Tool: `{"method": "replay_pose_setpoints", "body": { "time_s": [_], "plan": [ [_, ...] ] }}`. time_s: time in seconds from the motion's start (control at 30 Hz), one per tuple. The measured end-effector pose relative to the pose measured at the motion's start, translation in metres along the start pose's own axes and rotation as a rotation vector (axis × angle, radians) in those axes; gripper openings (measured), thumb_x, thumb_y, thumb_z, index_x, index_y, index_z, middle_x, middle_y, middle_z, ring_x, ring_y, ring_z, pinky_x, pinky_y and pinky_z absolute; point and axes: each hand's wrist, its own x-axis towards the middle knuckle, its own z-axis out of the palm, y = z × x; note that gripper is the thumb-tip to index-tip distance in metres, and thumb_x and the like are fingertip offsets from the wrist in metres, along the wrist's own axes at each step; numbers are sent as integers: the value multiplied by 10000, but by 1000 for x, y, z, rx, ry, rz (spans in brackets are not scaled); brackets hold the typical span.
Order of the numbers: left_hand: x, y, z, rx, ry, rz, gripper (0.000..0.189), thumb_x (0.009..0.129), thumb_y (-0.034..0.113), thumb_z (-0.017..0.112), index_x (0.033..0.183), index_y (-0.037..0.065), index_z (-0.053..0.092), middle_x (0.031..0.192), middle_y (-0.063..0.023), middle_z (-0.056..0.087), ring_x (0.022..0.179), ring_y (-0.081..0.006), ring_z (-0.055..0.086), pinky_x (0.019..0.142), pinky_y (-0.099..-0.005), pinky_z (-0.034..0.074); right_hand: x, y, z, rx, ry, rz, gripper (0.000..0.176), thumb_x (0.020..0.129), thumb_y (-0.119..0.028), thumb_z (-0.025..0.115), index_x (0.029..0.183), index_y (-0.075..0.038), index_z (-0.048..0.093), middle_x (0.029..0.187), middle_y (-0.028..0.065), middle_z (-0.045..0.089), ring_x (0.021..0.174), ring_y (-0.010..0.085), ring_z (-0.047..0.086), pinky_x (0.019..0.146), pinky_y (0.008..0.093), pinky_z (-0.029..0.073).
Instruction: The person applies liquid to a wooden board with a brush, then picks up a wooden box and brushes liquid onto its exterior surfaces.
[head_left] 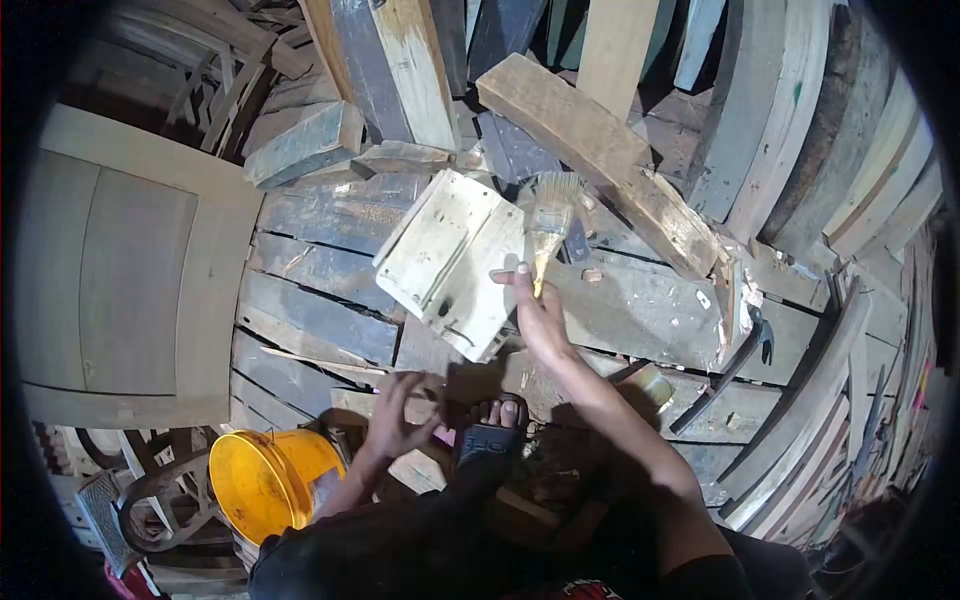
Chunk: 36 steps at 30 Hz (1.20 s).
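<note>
My right hand point(541, 315) is closed round the yellow handle of a paintbrush point(552, 215), its wide bristles pointing away from me. A finger of that hand reaches across to the edge of a pale wooden panel point(455, 262). The panel is tilted, with a groove along its face and a dark hole near its lower end. Below it, my left hand point(398, 418) is curved with thumb and fingers apart, next to a brownish patch. My sandalled foot point(490, 425) stands just right of that hand.
A yellow bucket point(262, 485) stands at lower left, below a wooden panelled door point(135, 270). A hammer point(735, 365) lies on the plank floor at right. A thick beam point(600, 150) lies beyond the brush. Curved timbers point(790, 130) line the right side.
</note>
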Motion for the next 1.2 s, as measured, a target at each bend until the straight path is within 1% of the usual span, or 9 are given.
{"method": "replay_pose_setpoints", "body": {
  "time_s": [0.13,0.3,0.47,0.57,0.8,0.9,1.0,1.13,1.2],
  "plan": [
    [7,-21,-30,94,111,-22,782,737,114,888,1422,5,528,1254,-233,605,1130,-433,619,961,-489,526,3,8,-9,-63,66,-129,439,1167,-361,487,1150,-15,757,706,-57,499,663,76,475,647,294,429],
    [25,-30,-40,115,309,-51,758,750,107,873,1413,7,520,1192,-224,619,1077,-417,629,924,-479,534,4,32,-12,49,296,-368,290,1158,-284,502,1140,-34,648,993,24,636,910,114,572,854,297,482],
    [31,-23,-45,133,275,-27,733,755,90,864,1399,2,524,1171,-219,625,1076,-403,632,903,-470,547,11,22,-70,-59,467,-146,303,1149,-270,524,1060,-16,663,940,35,649,925,137,592,902,325,484],
    [25,-34,-35,78,216,-98,828,735,149,866,1463,13,497,1222,-216,608,1130,-390,617,994,-480,497,15,21,-94,-194,434,-323,313,1145,-257,534,1014,-8,669,929,49,662,929,141,600,905,327,485],
    [51,-19,-12,69,218,29,737,759,105,862,1404,9,519,1162,-205,621,1044,-369,632,915,-447,525,13,14,-94,-172,412,-293,295,1132,-246,555,1061,5,694,999,110,713,988,192,655,955,349,487],
    [61,-11,-6,53,202,56,731,777,114,866,1405,8,507,1173,-202,622,1038,-363,638,920,-441,524,26,0,-106,-600,589,-499,319,1123,-269,561,1126,17,700,1015,164,702,991,266,666,968,383,486],
    [75,12,-8,1,232,108,760,787,111,879,1429,3,487,1205,-189,629,1078,-333,646,950,-432,521,32,-46,-129,-817,571,-630,379,1114,-321,557,1244,15,673,1025,222,692,1013,365,667,968,450,492],
    [94,38,-11,-65,279,165,792,809,45,870,1476,-21,449,1265,-175,644,1179,-271,641,1036,-404,511,17,-150,-150,-809,-2,-308,447,1111,-356,552,1347,16,628,1108,245,700,1083,382,682,961,465,509],
    [103,49,-7,-144,292,144,792,814,29,859,1485,-17,440,1265,-174,645,1192,-269,643,1048,-403,509,-9,-179,-158,-908,-96,-311,465,1112,-373,552,1333,31,613,1101,238,699,1080,379,687,949,456,516]
  ]
}}
